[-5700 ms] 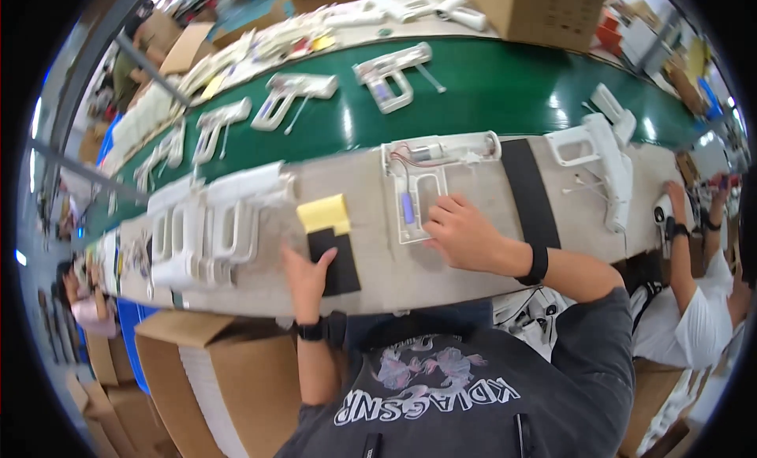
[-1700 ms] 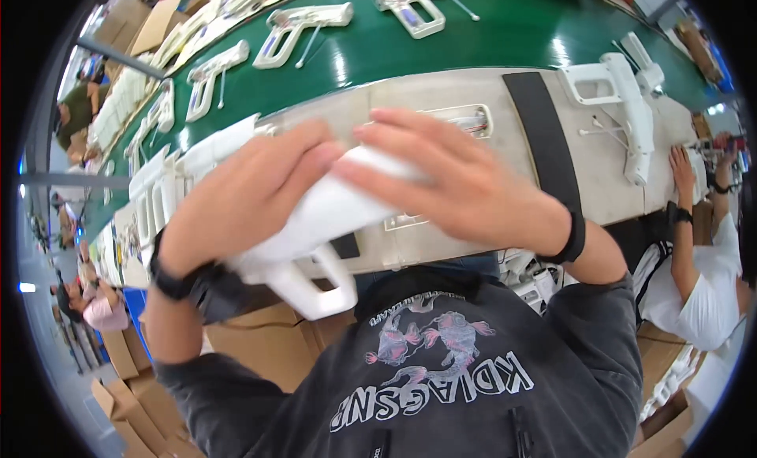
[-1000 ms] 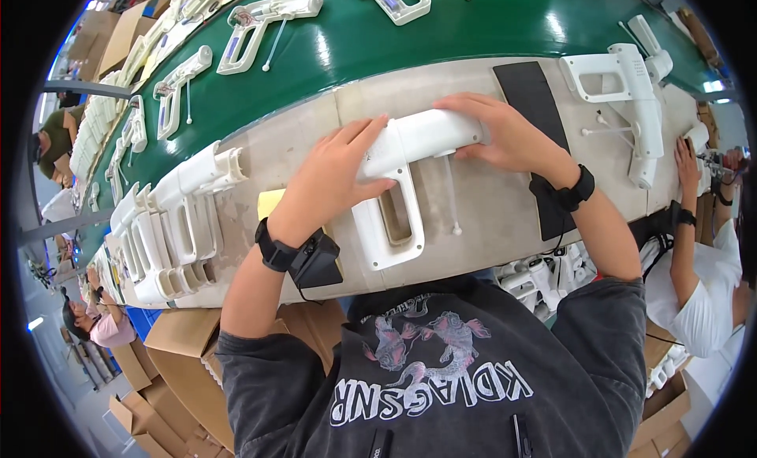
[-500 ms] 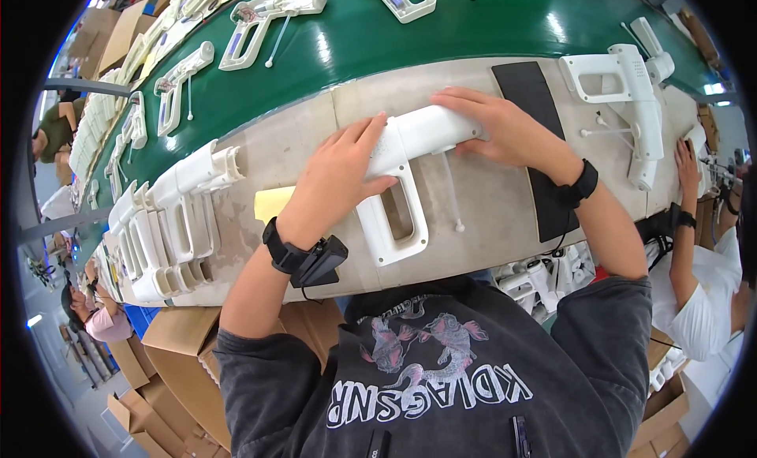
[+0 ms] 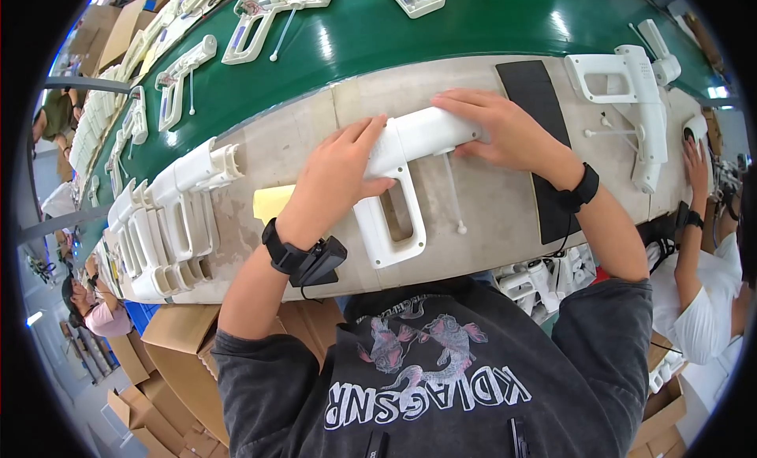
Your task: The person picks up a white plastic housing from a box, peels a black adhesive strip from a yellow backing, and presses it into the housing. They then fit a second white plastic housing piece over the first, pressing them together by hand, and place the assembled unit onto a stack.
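The white shell that was held up and tilted near the left wrist in an earlier frame has come down, and the wired half that lay open there is now covered; since the last frame only slight shifts show. The white gun-shaped housing (image 5: 422,136) lies across the middle of the tabletop (image 5: 493,233), its looped handle pointing toward the person. The left grip (image 5: 331,162) is closed over the housing's left end, palm down, thumb at the top of the handle. The right grip (image 5: 509,127) clasps the other end, fingers on top and thumb along the near side. A thin white rod (image 5: 452,190) with a ball tip extends from beneath the barrel between handle and right grip. Yellow paper (image 5: 271,204) lies beside the left forearm, and white shell parts (image 5: 173,225) stand in a row farther left. To the right are a black strip (image 5: 540,99) and another white housing (image 5: 648,115). Open housings (image 5: 272,16) lie on the green belt (image 5: 378,44) beyond. At far right, a co-worker's hand (image 5: 695,168) touches a white part (image 5: 694,128)
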The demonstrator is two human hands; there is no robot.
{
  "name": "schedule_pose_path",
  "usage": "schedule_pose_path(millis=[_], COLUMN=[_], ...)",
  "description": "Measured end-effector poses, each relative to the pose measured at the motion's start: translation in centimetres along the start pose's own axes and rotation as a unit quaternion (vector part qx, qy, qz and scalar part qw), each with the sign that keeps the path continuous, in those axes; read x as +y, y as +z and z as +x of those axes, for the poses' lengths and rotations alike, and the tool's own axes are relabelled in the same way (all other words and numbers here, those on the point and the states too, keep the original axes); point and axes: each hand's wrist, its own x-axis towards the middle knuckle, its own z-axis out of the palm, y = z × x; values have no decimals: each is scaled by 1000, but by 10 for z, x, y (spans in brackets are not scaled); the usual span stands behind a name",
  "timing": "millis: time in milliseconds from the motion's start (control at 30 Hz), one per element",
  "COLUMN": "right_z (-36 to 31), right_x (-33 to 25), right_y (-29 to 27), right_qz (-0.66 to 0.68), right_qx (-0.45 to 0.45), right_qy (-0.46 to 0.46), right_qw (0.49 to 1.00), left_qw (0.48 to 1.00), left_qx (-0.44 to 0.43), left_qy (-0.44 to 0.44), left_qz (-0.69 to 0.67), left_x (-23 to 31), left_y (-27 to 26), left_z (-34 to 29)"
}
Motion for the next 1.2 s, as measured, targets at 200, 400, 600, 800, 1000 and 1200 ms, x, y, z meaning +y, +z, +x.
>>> schedule_pose_path(millis=[200, 400, 600, 800, 1000, 1200], right_z=[11, 22, -29, -153, -261, -383], right_x=[27, 26, -20, -85, -75, 52], right_y=[-13, -27, -27, -57, -91, -150], right_qz=[54, 64, 428, 312, 398, 503], right_qx=[-79, -117, -110, 110, 414, 607], right_qy=[-9, 57, 193, 230, 339, 219], right_qw=[995, 989, 876, 915, 745, 575], left_qw=[996, 981, 978, 956, 972, 947], left_qx=[-72, -180, -197, -264, 3, 199], left_qy=[-56, -65, 47, 120, 217, -225], left_qz=[-18, -24, -55, -52, -88, -115], left_x=[-2, -7, 17, 125, 141, -18], left_y=[-8, -20, -37, -26, -17, -5], left_z=[11, 44, 32, 43, 132, 256])
